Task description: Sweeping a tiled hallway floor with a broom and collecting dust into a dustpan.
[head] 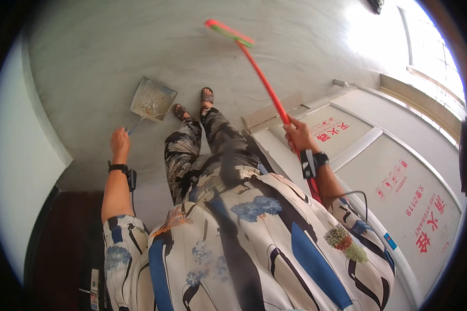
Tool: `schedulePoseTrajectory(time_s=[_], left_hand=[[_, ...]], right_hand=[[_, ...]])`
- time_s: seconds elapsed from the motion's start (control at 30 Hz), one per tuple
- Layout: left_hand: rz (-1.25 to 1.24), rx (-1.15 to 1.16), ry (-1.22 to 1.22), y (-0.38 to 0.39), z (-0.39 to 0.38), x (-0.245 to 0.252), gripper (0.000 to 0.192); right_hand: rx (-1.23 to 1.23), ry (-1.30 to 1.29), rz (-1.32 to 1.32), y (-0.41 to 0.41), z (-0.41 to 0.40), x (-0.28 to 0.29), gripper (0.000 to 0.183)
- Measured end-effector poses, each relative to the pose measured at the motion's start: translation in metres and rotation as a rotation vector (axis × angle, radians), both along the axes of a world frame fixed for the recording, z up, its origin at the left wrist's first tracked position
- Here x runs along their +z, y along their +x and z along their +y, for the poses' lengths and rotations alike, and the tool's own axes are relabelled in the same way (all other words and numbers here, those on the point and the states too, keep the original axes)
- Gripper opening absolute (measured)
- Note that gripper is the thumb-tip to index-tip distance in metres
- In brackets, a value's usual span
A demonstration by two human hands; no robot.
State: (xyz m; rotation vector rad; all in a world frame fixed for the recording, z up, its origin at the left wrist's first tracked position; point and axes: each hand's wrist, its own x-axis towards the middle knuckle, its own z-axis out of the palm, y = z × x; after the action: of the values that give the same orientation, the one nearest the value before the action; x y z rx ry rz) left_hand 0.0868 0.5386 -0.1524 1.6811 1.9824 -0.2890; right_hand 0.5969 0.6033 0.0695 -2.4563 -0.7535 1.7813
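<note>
My left hand (pixel 120 142) is closed around the thin handle of a metal dustpan (pixel 154 94), which is at the left of my feet. Pale debris lies in the pan. My right hand (pixel 299 135) grips the red pole of a broom (pixel 265 83) beside the cabinet. The broom's red and green head (pixel 230 34) is at the upper middle of the view, over the grey floor and slightly blurred; whether it touches the floor I cannot tell.
A white fire-equipment cabinet (pixel 358 149) with red lettering stands close on my right. A small pale cylinder (pixel 340 83) lies near its far corner. A barred window (pixel 438 50) is at the upper right. On the left are a white wall (pixel 23 155) and a dark doorway (pixel 68 233).
</note>
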Motion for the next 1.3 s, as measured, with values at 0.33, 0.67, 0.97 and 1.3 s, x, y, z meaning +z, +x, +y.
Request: schedulePoseTrajectory(time_s=[0.33, 0.67, 0.97, 1.3], left_hand=[[0.045, -0.058, 0.013, 0.046, -0.046, -0.005, 0.012], [-0.049, -0.180, 0.148, 0.024, -0.084, -0.021, 0.012], [-0.076, -0.153, 0.064, 0.028, -0.069, -0.007, 0.011], [-0.060, -0.149, 0.092, 0.001, -0.097, -0.017, 0.013]], right_hand=[[-0.430, 0.115, -0.019, 0.162, -0.039, -0.107, 0.010], [0.147, 0.060, 0.072, -0.035, -0.202, -0.044, 0.042], [0.614, 0.074, 0.120, -0.116, -0.214, 0.008, 0.051], [0.231, -0.119, 0.063, -0.081, -0.216, 0.024, 0.051]])
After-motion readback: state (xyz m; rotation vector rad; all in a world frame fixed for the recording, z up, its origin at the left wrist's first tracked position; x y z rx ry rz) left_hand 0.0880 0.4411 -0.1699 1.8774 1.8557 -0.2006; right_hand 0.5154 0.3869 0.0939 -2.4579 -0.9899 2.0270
